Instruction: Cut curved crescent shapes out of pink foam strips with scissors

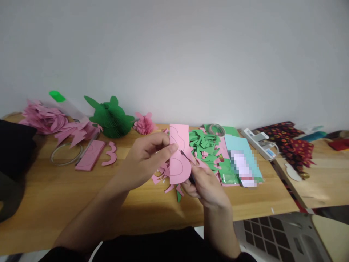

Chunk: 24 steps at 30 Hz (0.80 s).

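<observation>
Between thumb and fingers, my left hand (151, 158) grips a folded piece of pink paper (178, 169) by its left edge. Curved lines are drawn on the paper, and its lower right side is cut round. Scissors (185, 154) are in my right hand (205, 183), their dark blades at the paper's right side near a drawn curve. Most of the scissors' handles are hidden by my fingers. Pink offcuts (160, 174) lie on the table beneath the paper. Left of my hands are a pink cut shape with scalloped edges (110, 154) and a stack of pink paper (90, 156).
A green paper honeycomb figure (111, 118) and a smaller pink one (145, 124) stand by the wall. Green scraps (205, 145), a tape roll (216, 130), a phone (243, 168) and a power strip (260, 143) lie to the right. Another tape ring (66, 163) is at left.
</observation>
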### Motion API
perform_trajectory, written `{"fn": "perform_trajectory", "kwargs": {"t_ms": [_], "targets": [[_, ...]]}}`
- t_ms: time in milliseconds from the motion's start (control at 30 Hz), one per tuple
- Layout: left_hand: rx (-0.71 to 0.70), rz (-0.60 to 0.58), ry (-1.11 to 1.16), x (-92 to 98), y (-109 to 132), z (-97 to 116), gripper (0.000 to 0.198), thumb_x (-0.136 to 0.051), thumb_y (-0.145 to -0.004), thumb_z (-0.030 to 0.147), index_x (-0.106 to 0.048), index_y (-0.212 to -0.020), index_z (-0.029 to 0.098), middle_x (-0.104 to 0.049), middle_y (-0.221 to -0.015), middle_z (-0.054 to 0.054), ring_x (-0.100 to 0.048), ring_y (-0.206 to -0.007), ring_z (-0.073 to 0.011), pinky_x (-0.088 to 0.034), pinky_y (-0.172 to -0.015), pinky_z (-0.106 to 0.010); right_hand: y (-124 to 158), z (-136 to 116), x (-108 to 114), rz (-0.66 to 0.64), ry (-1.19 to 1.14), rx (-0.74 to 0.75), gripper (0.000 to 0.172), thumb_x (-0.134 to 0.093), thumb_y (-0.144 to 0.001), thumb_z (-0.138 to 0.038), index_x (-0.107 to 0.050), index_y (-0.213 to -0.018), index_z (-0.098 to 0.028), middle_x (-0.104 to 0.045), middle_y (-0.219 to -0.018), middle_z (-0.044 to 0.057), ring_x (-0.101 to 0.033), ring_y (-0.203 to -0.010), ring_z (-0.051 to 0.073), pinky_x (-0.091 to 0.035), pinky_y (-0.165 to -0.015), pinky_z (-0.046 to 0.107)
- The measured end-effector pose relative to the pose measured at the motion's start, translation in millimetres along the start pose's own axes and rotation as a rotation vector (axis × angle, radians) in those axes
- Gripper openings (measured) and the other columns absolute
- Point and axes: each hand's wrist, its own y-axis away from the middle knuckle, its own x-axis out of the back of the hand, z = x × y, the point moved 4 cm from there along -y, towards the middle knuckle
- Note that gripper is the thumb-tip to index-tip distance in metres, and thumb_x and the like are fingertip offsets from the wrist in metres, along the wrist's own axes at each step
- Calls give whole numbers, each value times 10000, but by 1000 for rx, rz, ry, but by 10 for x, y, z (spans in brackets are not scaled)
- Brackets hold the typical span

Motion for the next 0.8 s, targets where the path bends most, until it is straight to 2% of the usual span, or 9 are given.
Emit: {"fn": "perform_trajectory", "kwargs": {"t_ms": [133, 433, 800], "targets": [[-7, 0, -35, 2, 5, -8, 254, -566, -823, 264, -521, -587, 182, -465, -578, 27, -431, -563, -109, -373, -527, -223, 7, 14, 15, 41, -7, -12, 486, -563, -816, -623, -417, -599, -213, -311, -385, -104, -151, -318, 38, -106, -315, 205], [-91, -42, -132, 36, 9, 20, 227, -558, -840, 224, -532, -618, 186, -476, -600, 35, -428, -567, -99, -359, -529, -213, 39, 22, 50, 2, 61, 45, 503, -492, -866, -603, -439, -572, -198, -311, -396, -102, -173, -326, 39, -141, -312, 195], [-125, -244, -188, 84, -23, 137, 286, -543, -848, 215, -471, -573, 188, -407, -562, 40, -365, -524, -94, -305, -471, -212, 115, 2, 42, -79, 126, 78, 451, -464, -921, -525, -414, -609, -203, -359, -481, -82, -216, -371, 48, -209, -347, 208]]}}
